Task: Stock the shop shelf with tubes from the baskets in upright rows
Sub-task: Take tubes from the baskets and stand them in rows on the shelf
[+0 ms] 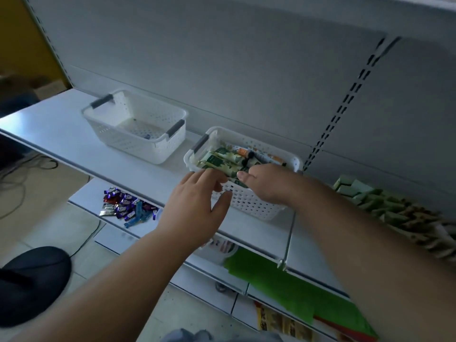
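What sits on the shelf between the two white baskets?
Nothing: in the head view, only bare shelf separates the left basket from the right basket holding tubes.

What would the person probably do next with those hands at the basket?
Probably lift a few green tubes out. Both the left hand and right hand are at the near rim of the full basket, while stocked tubes already stand to its right.

Two white baskets (138,124), two hands (195,208), tubes (222,161) too overlapped to count
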Available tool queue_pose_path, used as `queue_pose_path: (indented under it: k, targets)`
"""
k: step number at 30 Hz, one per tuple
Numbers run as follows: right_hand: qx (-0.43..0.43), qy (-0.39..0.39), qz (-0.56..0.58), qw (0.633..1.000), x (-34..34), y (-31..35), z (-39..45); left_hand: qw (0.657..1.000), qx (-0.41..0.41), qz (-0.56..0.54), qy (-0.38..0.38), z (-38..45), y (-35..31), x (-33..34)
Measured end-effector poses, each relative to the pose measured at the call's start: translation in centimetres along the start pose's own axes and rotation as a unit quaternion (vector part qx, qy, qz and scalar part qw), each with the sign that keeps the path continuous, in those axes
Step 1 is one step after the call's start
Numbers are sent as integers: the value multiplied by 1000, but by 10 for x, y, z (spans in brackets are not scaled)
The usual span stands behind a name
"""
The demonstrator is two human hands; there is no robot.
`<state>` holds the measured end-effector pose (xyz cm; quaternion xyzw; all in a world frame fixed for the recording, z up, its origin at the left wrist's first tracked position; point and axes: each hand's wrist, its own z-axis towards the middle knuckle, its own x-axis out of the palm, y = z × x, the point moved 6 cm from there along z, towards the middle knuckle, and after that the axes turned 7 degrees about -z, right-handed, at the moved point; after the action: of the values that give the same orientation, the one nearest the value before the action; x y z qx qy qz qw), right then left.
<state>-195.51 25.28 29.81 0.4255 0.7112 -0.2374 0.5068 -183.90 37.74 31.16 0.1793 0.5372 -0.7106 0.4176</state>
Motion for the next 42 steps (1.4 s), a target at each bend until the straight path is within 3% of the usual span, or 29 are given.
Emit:
queue_pose_path:
  k: [8,12,14,18,23,32,38,42]
  targets:
    - [24,-39,-26,999,-10,-14,7,998,42,-38,3,35,17,-1]
    - [79,-172,103,976,-37,-32,0,993,91,-19,67,81,24,4]
    - [126,-228,235,936,-43,-40,-9,986,126,8,105,105,24,13]
    - [188,-196,526,806,-25,-33,-29,967,150,64,194,144,37,47]
    - [185,-175,664,703,5,-24,-48,929,176,192,265,165,49,81]
    - [183,-271,679,657,15,-23,-71,905,238,194,293,170,47,87]
    - [173,-325,677,637,14,-26,-80,930,275,68,235,154,26,61]
    - [151,-393,681,599,13,-32,-104,936,264,6,234,121,-12,46]
